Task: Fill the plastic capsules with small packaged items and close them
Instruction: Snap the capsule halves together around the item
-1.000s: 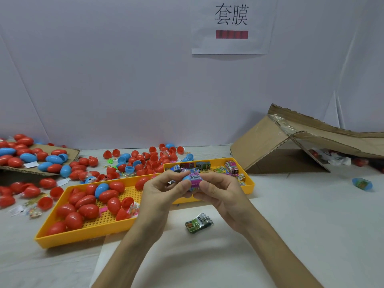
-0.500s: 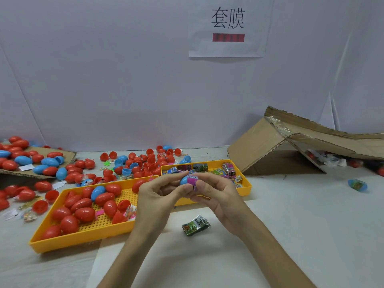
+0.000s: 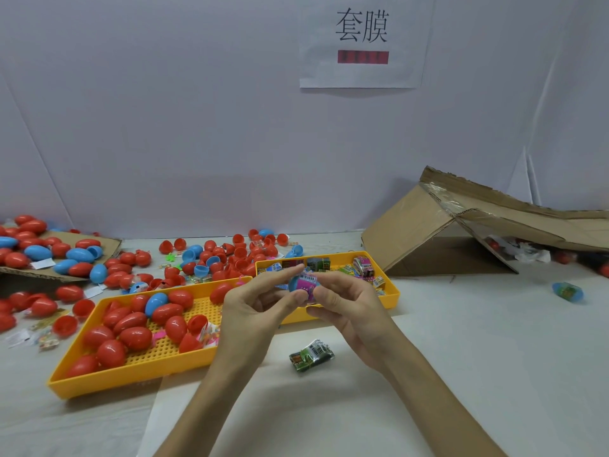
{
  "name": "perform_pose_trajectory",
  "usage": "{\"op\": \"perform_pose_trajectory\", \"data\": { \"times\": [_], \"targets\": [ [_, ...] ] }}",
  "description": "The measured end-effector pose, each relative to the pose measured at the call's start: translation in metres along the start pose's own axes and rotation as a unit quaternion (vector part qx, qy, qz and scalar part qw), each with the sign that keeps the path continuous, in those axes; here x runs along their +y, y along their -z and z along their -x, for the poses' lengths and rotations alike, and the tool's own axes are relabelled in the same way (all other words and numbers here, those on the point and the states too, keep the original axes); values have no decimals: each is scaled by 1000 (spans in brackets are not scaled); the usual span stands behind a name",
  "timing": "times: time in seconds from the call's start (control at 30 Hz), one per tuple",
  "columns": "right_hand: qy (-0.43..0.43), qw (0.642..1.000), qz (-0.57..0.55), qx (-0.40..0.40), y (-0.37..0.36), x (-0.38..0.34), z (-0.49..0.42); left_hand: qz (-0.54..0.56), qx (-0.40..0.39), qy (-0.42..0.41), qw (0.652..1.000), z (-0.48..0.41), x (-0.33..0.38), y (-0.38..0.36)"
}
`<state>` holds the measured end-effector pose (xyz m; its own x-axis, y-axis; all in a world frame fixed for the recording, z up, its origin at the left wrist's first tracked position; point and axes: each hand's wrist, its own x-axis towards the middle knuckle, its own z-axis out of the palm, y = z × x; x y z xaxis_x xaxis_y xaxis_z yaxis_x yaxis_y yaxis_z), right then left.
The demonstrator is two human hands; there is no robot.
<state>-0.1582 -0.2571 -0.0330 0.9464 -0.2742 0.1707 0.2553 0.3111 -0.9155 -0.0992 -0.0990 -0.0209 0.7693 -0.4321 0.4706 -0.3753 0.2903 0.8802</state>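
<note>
Trays [image 3: 138, 374] of red capsules sit unchanged; both hands have drifted slightly. Left hand [image 3: 253, 308] pinches the blue capsule half [image 3: 294, 282], right hand [image 3: 346, 301] still presses the purple packet [image 3: 308, 285] in, not yet closed.

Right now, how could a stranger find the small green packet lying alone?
Start at the big yellow tray of red capsules. On the white sheet right of it, below both hands, lies the green packet. It alone lies loose there, outside any tray.
</note>
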Motion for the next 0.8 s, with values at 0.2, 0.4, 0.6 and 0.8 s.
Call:
{"op": "perform_pose_trajectory", "data": {
  "times": [0.2, 0.4, 0.6, 0.8],
  "targets": [
    [-5, 1000, -13, -25, 3, -1, 1, 9, -14, 18, 1000, 0, 1, 0],
    [-10, 998, -28, -49, 3, -2, 2, 17, -31, 20, 999, 0, -2, 2],
    [-33, 999, -21, -33, 1, 0, 1, -27, -28, 5, 999, -5, -3, 6],
    [-113, 988, -36, 97, 21, -19, -12, -372, 33, 58, 926, -23, -8, 63]
  ]
}}
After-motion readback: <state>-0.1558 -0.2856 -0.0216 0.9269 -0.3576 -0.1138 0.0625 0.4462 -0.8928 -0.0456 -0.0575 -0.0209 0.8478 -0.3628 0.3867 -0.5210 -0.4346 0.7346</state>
